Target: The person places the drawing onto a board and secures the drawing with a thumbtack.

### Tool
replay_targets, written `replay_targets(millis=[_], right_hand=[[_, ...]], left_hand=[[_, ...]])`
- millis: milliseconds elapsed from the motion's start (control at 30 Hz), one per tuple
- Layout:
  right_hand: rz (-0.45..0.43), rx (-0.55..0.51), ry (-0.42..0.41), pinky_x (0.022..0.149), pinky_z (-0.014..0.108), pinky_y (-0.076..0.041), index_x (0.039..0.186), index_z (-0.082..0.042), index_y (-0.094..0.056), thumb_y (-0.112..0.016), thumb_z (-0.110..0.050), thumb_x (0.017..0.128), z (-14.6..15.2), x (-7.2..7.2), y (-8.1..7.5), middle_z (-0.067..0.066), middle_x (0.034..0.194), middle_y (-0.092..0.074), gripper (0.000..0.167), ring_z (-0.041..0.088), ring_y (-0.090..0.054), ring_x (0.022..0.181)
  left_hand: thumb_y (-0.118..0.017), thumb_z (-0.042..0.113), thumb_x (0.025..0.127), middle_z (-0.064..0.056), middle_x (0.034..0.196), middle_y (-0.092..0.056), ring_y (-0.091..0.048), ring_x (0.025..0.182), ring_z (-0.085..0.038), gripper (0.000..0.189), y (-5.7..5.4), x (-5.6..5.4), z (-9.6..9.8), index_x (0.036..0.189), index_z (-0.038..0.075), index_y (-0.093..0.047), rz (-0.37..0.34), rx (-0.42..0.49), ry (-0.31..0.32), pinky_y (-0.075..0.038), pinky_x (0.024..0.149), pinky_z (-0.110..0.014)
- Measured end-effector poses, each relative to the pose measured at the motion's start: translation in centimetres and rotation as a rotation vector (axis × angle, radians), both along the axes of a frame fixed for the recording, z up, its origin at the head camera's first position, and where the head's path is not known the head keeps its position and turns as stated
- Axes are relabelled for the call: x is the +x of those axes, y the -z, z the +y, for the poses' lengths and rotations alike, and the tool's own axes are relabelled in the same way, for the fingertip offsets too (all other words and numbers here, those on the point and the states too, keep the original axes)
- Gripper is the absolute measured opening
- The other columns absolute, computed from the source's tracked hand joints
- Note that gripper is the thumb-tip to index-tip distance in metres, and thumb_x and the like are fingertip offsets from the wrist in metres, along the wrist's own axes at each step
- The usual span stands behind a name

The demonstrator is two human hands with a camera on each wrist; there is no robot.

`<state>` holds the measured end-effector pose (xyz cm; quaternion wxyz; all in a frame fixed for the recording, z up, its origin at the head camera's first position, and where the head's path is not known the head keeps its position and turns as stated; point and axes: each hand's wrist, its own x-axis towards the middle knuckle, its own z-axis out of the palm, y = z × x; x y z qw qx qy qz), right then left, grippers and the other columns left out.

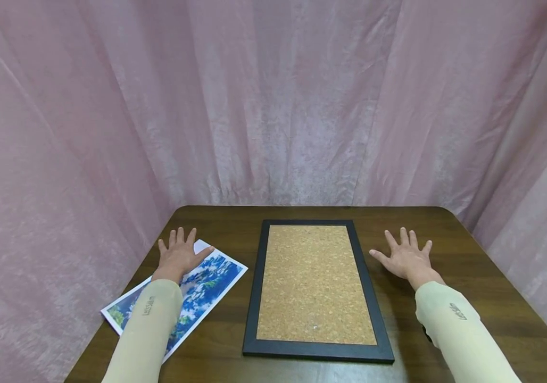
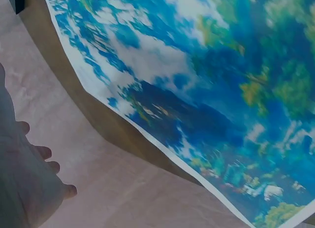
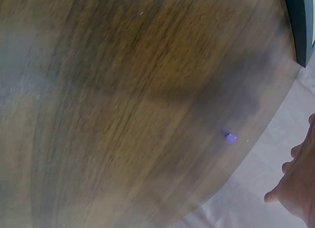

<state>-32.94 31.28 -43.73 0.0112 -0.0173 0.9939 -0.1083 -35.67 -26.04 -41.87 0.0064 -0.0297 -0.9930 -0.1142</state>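
My left hand point(image 1: 177, 259), fingers spread, is over the upper part of a printed picture point(image 1: 211, 287) of blue water and greenery with a white border. The left wrist view shows the same print point(image 2: 197, 90) close up, with the hand point(image 2: 29, 174) at the left edge. On the right, my other hand point(image 1: 408, 259) is also spread, with nothing in it. A small purple push pin point(image 3: 231, 137) lies on the table in the right wrist view, near that hand point(image 3: 298, 183). Between the hands lies a cork board point(image 1: 314, 282) with a black frame.
The dark wooden table point(image 1: 225, 223) has rounded far corners. Pink velvety curtains point(image 1: 302, 106) hang behind it and along both sides. The print's left corner reaches the table's left edge. A corner of the board's black frame point(image 3: 300, 31) shows at the right wrist view's upper right.
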Motion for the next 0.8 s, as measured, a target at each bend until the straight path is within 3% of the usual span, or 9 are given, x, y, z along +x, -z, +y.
replay_targets(millis=[433,633,800], right_hand=[[0.005,0.01,0.017,0.099,0.079,0.013,0.157,-0.003,-0.016,-0.031,-0.079,0.091,1.2,0.4,0.0,0.041,0.155,0.003,0.102,0.058,0.009,0.141],[0.011,0.026,0.024,0.099,0.08,0.012,0.158,-0.004,-0.016,-0.032,-0.078,0.092,1.4,0.4,-0.1,0.041,0.155,0.003,0.101,0.059,0.008,0.141],[0.019,0.031,0.025,0.099,0.08,0.01,0.158,-0.004,-0.015,-0.033,-0.078,0.091,1.5,0.3,-0.3,0.041,0.155,0.003,0.101,0.059,0.007,0.141]], left_hand=[[-0.043,0.071,0.093,-0.037,0.157,0.004,0.008,0.143,-0.056,0.102,-0.1,0.8,-2.2,0.157,-0.001,-0.01,-0.016,-0.01,-0.031,0.009,0.105,-0.074],[-0.045,0.07,0.093,-0.04,0.156,0.003,0.004,0.142,-0.058,0.102,0.3,1.1,-3.6,0.156,-0.003,-0.011,-0.018,-0.013,-0.046,0.002,0.106,-0.075],[-0.049,0.069,0.092,-0.043,0.153,-0.008,-0.006,0.14,-0.059,0.103,0.6,1.5,-4.7,0.154,-0.007,-0.016,-0.005,-0.023,-0.059,-0.006,0.108,-0.074]])
